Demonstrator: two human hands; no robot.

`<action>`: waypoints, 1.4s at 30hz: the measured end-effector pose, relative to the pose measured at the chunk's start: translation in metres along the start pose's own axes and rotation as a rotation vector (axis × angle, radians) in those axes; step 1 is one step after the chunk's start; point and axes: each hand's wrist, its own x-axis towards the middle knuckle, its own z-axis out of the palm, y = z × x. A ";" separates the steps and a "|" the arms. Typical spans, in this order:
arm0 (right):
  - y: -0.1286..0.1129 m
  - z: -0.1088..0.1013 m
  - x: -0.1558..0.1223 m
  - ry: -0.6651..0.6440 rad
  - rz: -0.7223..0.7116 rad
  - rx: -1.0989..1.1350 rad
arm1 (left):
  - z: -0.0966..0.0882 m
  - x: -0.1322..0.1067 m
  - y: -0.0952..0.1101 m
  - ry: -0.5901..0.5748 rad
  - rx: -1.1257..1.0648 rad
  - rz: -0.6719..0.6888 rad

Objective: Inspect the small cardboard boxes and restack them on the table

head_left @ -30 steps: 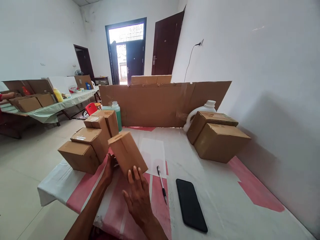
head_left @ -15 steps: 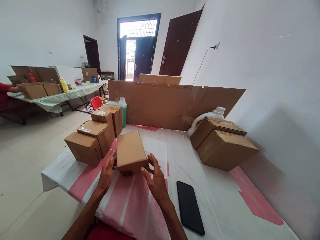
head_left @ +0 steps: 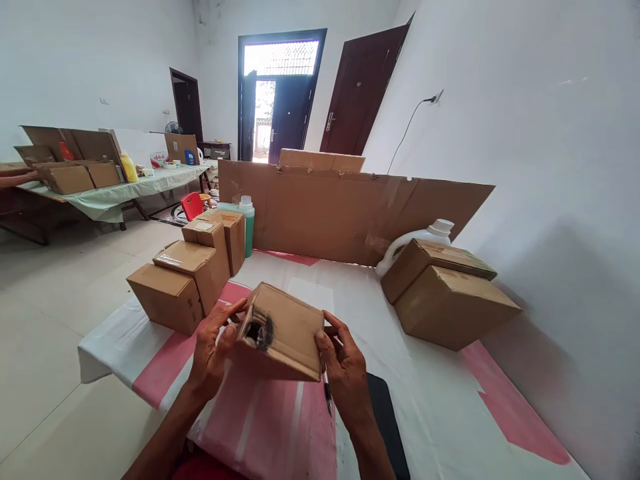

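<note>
Between my hands is a small cardboard box point(head_left: 295, 320), tilted, with a dark-edged hole at its left corner. My left hand point(head_left: 213, 350) grips its left side, thumb near the hole. On the opposite side, the fingers and thumb of my right hand point(head_left: 346, 367) close on the box's right edge. A pen point(head_left: 327, 397) shows just below the box, beside my right hand. Partly hidden by my right forearm, a black phone point(head_left: 387, 417) lies on the pink-and-white cloth point(head_left: 425, 400).
Several cardboard boxes point(head_left: 163, 293) stand at the left, with a green bottle point(head_left: 247, 223) behind. More boxes point(head_left: 453, 307) and a white jug point(head_left: 420, 237) are at the right. A cardboard panel point(head_left: 310, 213) spans the back. Another person's arm point(head_left: 17, 179) shows far left.
Both hands have closed on the box. It has been turned and tipped, exposing the holed corner, and shifted slightly right. The pen has come into view, and my right forearm now covers part of the phone.
</note>
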 end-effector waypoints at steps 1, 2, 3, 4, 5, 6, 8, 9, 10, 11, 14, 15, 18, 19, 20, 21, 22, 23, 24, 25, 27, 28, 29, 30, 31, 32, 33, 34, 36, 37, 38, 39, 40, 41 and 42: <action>-0.003 0.000 -0.004 0.000 0.031 0.003 | 0.002 0.000 -0.001 -0.011 -0.003 0.008; -0.005 -0.001 -0.010 -0.010 0.063 0.012 | 0.005 0.000 -0.003 -0.018 -0.005 0.010; -0.007 -0.001 -0.016 -0.036 0.093 0.026 | 0.008 0.000 -0.006 -0.018 -0.005 0.008; -0.008 -0.001 -0.023 -0.078 0.119 0.042 | 0.012 -0.001 -0.008 -0.013 -0.006 0.004; -0.008 -0.001 -0.030 -0.125 0.138 0.048 | 0.017 -0.002 -0.010 -0.010 -0.013 0.001; -0.008 -0.001 -0.038 -0.159 0.150 0.037 | 0.021 -0.004 -0.011 -0.008 -0.025 -0.004; -0.006 0.000 -0.057 -0.156 0.159 -0.024 | 0.027 -0.009 -0.011 -0.020 -0.056 -0.031; -0.004 0.001 -0.067 -0.125 0.165 -0.053 | 0.029 -0.011 -0.010 -0.039 -0.071 -0.051; -0.002 0.003 -0.077 -0.089 0.175 -0.067 | 0.030 -0.012 -0.008 -0.066 -0.082 -0.074; 0.000 0.006 -0.087 -0.061 0.189 -0.065 | 0.029 -0.013 -0.005 -0.098 -0.091 -0.097; 0.005 0.013 -0.110 -0.040 0.241 -0.015 | 0.024 -0.012 0.005 -0.214 -0.140 -0.131; 0.005 0.014 -0.115 -0.042 0.249 -0.009 | 0.022 -0.010 0.008 -0.247 -0.162 -0.129; 0.004 0.011 -0.124 -0.081 0.256 -0.011 | 0.020 -0.005 0.018 -0.324 -0.207 -0.131; 0.003 0.009 -0.125 -0.100 0.262 -0.010 | 0.021 -0.005 0.020 -0.340 -0.209 -0.136; 0.001 0.007 -0.125 -0.117 0.270 -0.006 | 0.021 -0.004 0.022 -0.350 -0.207 -0.144; 0.000 0.005 -0.124 -0.129 0.275 0.003 | 0.022 -0.005 0.024 -0.360 -0.205 -0.153; -0.002 0.003 -0.123 -0.139 0.274 0.013 | 0.022 -0.005 0.025 -0.366 -0.203 -0.162; -0.003 0.001 -0.120 -0.150 0.269 0.019 | 0.022 -0.005 0.025 -0.369 -0.202 -0.168; -0.003 -0.002 -0.116 -0.164 0.263 0.024 | 0.022 -0.006 0.025 -0.372 -0.199 -0.177; -0.001 -0.005 -0.111 -0.179 0.255 0.023 | 0.022 -0.005 0.025 -0.376 -0.191 -0.187; 0.007 -0.013 -0.096 -0.166 0.225 -0.045 | 0.021 -0.003 0.022 -0.375 -0.171 -0.210; 0.014 -0.019 -0.086 -0.132 0.212 -0.140 | 0.020 -0.001 0.021 -0.370 -0.168 -0.222; 0.023 -0.024 -0.075 -0.093 0.210 -0.276 | 0.019 0.002 0.019 -0.366 -0.174 -0.232; 0.033 -0.028 -0.064 -0.061 0.217 -0.437 | 0.018 0.005 0.018 -0.362 -0.185 -0.239; 0.044 -0.032 -0.054 -0.045 0.238 -0.594 | 0.018 0.008 0.017 -0.359 -0.195 -0.240; 0.055 -0.035 -0.044 -0.050 0.268 -0.715 | 0.017 0.010 0.017 -0.356 -0.201 -0.237; 0.066 -0.036 -0.037 -0.070 0.300 -0.786 | 0.016 0.013 0.017 -0.354 -0.201 -0.233; 0.076 -0.035 -0.031 -0.092 0.324 -0.806 | 0.015 0.014 0.017 -0.359 -0.196 -0.229; 0.092 -0.033 -0.026 -0.114 0.328 -0.759 | 0.014 0.015 0.017 -0.384 -0.182 -0.219; 0.098 -0.032 -0.025 -0.119 0.322 -0.720 | 0.014 0.014 0.018 -0.400 -0.179 -0.214; 0.102 -0.032 -0.025 -0.121 0.310 -0.678 | 0.014 0.013 0.018 -0.415 -0.179 -0.207; 0.104 -0.033 -0.025 -0.122 0.299 -0.631 | 0.014 0.012 0.018 -0.425 -0.178 -0.200; 0.105 -0.034 -0.026 -0.119 0.290 -0.583 | 0.015 0.011 0.017 -0.428 -0.178 -0.195; 0.103 -0.037 -0.027 -0.116 0.285 -0.546 | 0.015 0.010 0.017 -0.427 -0.179 -0.192; 0.099 -0.040 -0.028 -0.100 0.287 -0.487 | 0.016 0.009 0.017 -0.425 -0.183 -0.191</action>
